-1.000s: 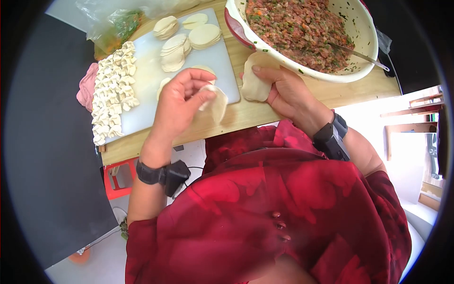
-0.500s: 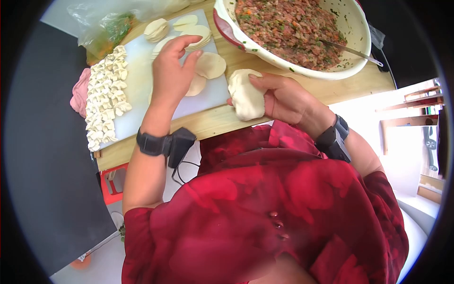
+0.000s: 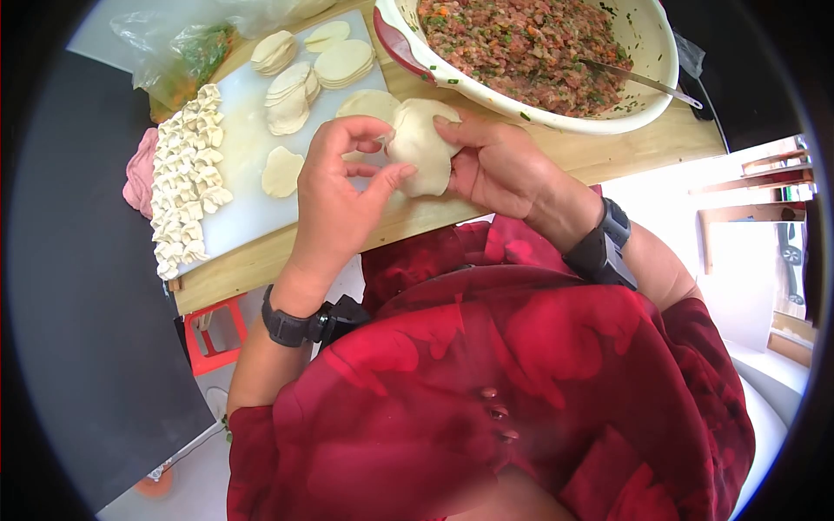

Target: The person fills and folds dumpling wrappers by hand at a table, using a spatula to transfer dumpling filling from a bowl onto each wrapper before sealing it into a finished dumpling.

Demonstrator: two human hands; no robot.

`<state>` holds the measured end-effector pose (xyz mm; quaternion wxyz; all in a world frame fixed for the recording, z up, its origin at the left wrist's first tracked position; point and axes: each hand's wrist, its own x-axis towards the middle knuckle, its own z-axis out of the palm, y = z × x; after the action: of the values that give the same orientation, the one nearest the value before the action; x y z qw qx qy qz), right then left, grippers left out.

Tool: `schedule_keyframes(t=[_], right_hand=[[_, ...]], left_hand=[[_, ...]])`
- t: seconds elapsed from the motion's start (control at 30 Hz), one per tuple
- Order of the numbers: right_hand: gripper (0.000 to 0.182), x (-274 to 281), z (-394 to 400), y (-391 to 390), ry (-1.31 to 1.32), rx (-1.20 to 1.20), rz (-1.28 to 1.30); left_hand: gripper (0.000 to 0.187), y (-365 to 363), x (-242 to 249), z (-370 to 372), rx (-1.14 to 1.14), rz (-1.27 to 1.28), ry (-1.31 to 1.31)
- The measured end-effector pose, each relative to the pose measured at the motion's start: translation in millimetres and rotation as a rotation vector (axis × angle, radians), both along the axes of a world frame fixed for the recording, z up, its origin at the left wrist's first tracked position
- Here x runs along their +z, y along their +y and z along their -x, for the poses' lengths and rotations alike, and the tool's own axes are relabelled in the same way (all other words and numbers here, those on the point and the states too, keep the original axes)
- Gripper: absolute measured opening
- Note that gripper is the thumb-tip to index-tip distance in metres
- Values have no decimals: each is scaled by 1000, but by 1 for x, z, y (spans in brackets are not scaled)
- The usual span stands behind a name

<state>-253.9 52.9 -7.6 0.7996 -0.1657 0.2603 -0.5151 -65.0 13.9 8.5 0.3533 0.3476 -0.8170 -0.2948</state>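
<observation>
dough wrapper point(image 3: 423, 149), pale cream and smooth, its soft outline bent out of round, is held up above the near right corner of the white board point(image 3: 243, 178). our right hand point(image 3: 499, 165) grips its right side between thumb and fingers; our left hand point(image 3: 337, 187) curls at its left edge, and we cannot tell whether it pinches. flat round wrappers point(image 3: 344, 63) lie stacked farther back on the board.

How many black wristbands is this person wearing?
2: one wristband just behind the left hand, the other wristband just behind the right hand. Both wrists show, so none seems hidden.
</observation>
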Motion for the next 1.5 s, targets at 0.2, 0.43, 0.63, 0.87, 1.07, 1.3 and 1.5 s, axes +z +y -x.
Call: schedule_keyframes(t=[0.2, 0.43, 0.63, 0.87, 1.07, 1.3, 1.5], right_hand=[[38, 7, -6, 4, 125, -137, 144], [38, -3, -6, 2, 315, -140, 244], [36, -6, -10, 1, 388, -131, 233], [39, -7, -8, 5, 436, -49, 163], [38, 0, 1, 7, 461, 113, 135], [37, 5, -1, 4, 310, 230, 73], [44, 6, -2, 6, 174, 163, -47]], left_hand=[[42, -3, 3, -5, -86, -709, 217], [32, -11, 6, -27, -18, -629, -5], [18, -7, -1, -31, -48, -791, 452], [22, -8, 1, -50, 96, -954, 678], [20, -29, 24, -123, 193, -721, 281], [17, -49, 27, -156, 338, -532, -233], [22, -33, 31, -131, 507, 282, -639]])
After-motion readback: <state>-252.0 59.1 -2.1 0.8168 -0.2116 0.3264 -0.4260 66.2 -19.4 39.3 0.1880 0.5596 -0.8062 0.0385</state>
